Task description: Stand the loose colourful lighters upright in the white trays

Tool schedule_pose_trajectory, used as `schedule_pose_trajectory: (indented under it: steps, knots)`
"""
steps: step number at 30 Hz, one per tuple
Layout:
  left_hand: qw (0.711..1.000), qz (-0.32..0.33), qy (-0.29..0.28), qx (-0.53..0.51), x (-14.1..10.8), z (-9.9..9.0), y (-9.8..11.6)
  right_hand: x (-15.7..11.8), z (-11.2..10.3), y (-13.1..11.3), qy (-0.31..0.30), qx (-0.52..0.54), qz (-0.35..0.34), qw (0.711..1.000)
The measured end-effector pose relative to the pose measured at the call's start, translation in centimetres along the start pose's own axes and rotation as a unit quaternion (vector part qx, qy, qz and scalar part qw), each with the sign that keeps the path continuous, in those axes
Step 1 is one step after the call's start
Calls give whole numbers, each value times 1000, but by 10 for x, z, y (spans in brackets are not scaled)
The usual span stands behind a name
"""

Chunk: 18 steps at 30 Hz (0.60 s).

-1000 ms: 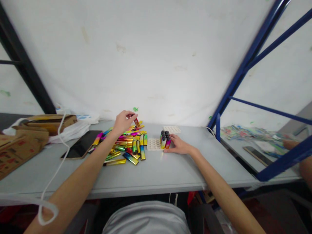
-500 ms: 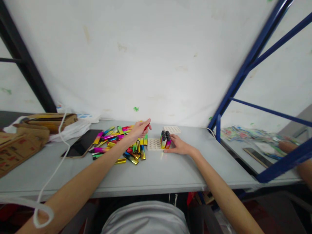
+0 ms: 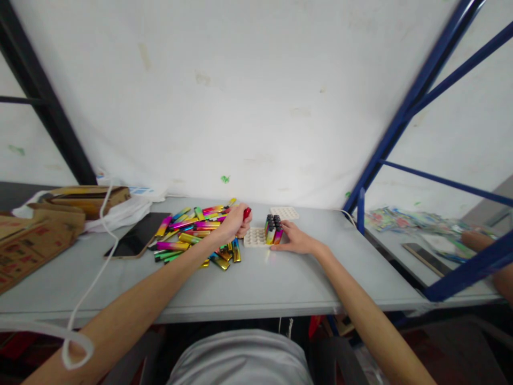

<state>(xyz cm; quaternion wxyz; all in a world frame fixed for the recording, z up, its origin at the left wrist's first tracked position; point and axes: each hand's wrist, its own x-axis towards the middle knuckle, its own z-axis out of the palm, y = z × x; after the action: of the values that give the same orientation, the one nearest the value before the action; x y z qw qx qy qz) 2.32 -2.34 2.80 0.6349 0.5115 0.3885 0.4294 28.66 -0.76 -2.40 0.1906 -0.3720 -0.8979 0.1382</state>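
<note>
Presently gripping a red lighter [image 3: 247, 213] in the left hand [image 3: 235, 222], fist clenched around it, with only a short, glossy, deep-red end poking out past the thumb. Cannot tell the look of its other end, hidden inside the fist. Held at the right edge of the loose heap [image 3: 200, 226], just beside the left end of a white tray [image 3: 253, 238].

Resting the right hand [image 3: 297, 239] at the tray's right end, fingers curved behind and thumb forward, close against the standing lighters [image 3: 273, 231]; impossible to tell whether grasping or merely touching. Upright in the tray's right part, packed tightly in short rows: black tops, shiny bodies in green, yellow, orange and magenta. Pale, bare round sockets in the tray's left part.

Heaped on the grey table [image 3: 276, 286], many more lighters, lying at all angles, overlapping, mirror-bright, gold fading into magenta, green, blue and red. Partly covered by the left forearm.

Left of the heap, a dark phone [image 3: 138, 235] lying flat; farther left, crumpled white plastic [image 3: 120, 214] and an opened cardboard box [image 3: 40, 235]. Behind the standing lighters, near the wall [image 3: 256, 117], a second white tray [image 3: 284, 213]. Far right, beyond a blue frame [image 3: 395, 128], another person's hand [image 3: 475, 241] near colourful wrappers [image 3: 404, 219].
</note>
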Motion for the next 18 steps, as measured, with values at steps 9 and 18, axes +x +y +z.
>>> schedule_pose_trajectory:
  steps: [9, 18]
  knots:
    - [1000, 8, 5, 6, 1, -1, -5, 0, -1, -2, -3, 0, -3, 1000]
    - [999, 1, -22, -26, 10, -7, -9, 1, -1, 1, -8, -9, 1, 1000]
